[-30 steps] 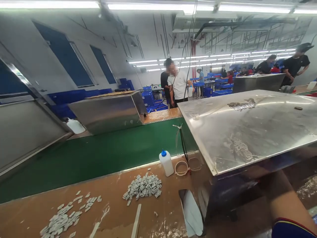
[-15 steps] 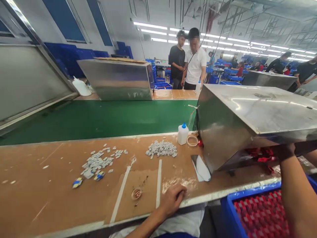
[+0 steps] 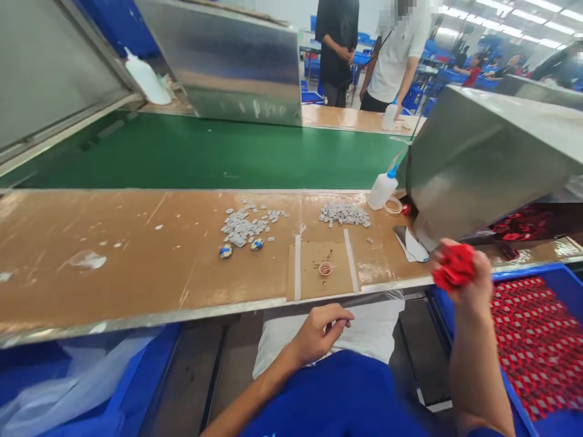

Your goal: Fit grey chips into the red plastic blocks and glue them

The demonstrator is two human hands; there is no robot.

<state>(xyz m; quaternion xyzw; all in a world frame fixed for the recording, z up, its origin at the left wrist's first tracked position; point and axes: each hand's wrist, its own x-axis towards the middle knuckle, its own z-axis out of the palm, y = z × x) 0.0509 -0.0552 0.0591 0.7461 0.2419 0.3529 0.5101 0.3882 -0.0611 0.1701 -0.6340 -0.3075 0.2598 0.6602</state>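
My right hand (image 3: 476, 282) is closed around a blurred clump of red parts (image 3: 455, 266), raised over the bench edge beside a blue crate (image 3: 565, 270). My left hand (image 3: 321, 331) hovers above my lap, just in front of the bench edge. Its fingers are loosely curled, with a gap at the thumb and nothing visible in them. On the brown bench top (image 3: 150, 261), a small round cup (image 3: 325, 269) stands between two pale tape strips. Behind it are two heaps of small grey pieces, a left heap (image 3: 243, 227) and a right heap (image 3: 345, 214).
Rows of red parts (image 3: 537, 340) fill the crate. A metal hood (image 3: 473, 164) shelters more red parts (image 3: 514, 227). Near it stand a white bottle (image 3: 381, 191) and a tape roll (image 3: 393, 206). A green belt (image 3: 228, 158) runs behind the bench; two people stand beyond it.
My right hand has come out from under the metal hood, bringing the red parts. My left hand has lifted off the bench and drawn back over my lap. The view has tilted down.
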